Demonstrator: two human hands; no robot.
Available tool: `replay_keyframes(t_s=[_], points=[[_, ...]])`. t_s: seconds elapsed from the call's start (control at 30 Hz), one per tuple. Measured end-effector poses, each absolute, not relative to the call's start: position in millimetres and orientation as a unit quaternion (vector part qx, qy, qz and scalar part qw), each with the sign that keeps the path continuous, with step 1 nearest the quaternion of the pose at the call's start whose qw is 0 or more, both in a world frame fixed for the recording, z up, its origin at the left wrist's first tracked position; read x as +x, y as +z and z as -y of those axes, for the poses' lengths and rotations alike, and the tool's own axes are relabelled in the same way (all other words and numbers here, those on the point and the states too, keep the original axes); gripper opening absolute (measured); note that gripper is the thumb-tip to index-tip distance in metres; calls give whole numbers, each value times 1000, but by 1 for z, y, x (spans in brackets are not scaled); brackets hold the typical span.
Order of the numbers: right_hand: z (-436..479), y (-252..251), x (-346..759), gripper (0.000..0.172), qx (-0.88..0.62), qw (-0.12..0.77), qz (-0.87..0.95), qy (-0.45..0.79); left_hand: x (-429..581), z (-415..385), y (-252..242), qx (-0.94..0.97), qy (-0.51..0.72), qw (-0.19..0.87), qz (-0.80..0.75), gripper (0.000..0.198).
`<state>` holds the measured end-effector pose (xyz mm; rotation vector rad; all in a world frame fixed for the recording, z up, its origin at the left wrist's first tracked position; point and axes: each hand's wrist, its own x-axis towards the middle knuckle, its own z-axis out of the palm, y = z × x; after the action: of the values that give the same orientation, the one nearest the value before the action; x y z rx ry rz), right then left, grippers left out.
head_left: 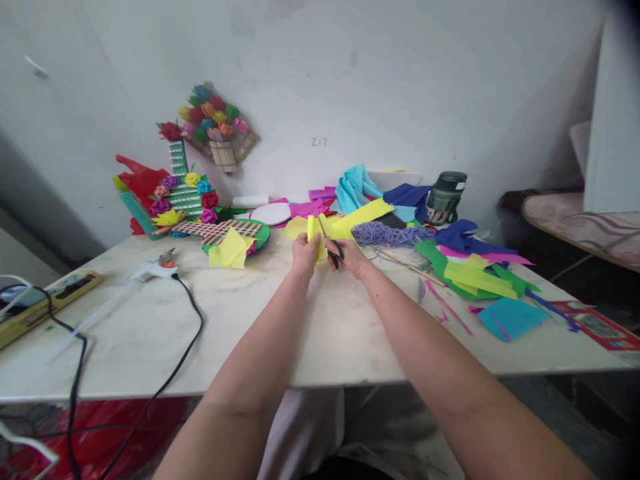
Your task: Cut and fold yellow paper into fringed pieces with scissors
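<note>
My left hand (304, 253) is closed on a folded piece of yellow crepe paper (313, 228), held upright above the middle of the table. In my right hand (353, 257) are scissors (336, 253) with dark handles. Their blades point up and left, against the yellow paper's right side; whether they are cutting cannot be seen. Behind my hands lies more yellow paper (367, 217). To the right of them rests a bundle of purple cord (390, 234).
A glue gun (156, 269) with a black cable and a power strip (55, 297) lie left. Paper-flower crafts (185, 193) stand at the back left. Coloured paper (475, 277) covers the right, with a dark green bottle (446, 197) behind. The table's front edge (345, 385) is near my body.
</note>
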<state>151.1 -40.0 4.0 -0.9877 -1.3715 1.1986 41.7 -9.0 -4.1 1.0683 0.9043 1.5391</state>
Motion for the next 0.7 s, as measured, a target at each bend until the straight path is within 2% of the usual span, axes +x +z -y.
replay_keyframes(t_s=[0.7], points=[[31,-4,149,35,-390,544,559,489,41,12,-1,442,644,486,-391,19]])
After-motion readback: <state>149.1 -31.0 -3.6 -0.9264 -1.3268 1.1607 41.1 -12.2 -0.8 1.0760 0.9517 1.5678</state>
